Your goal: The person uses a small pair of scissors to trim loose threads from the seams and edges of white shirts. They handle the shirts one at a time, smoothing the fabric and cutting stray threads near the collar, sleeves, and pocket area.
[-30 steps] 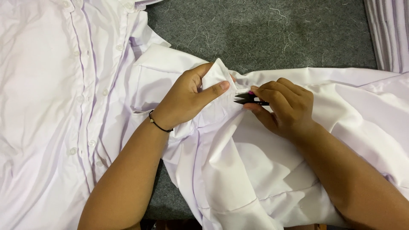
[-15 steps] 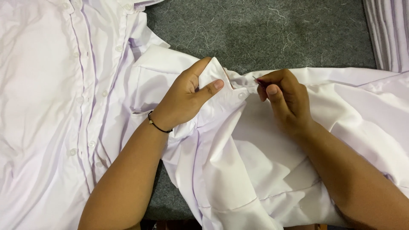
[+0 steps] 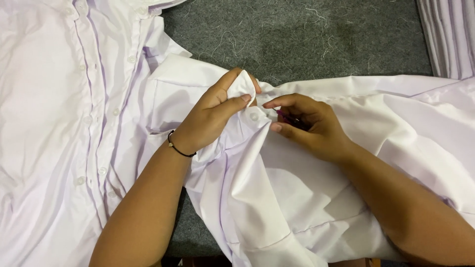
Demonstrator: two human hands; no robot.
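A grey felt-covered tabletop [image 3: 307,39] is overlaid by a white shirt [image 3: 346,198], spread under both arms, with a second buttoned shirt [image 3: 64,123] lying at the left. A fold of the white shirt near a button [image 3: 254,116] is pinched shut in the left hand [image 3: 213,118], as it was a second ago. The right hand [image 3: 307,126] has shifted: the small dark snips [image 3: 289,118], earlier shown at the fabric, are now tucked in its closed grip, fingertips at the seam. Trimming there seems paused for checking.
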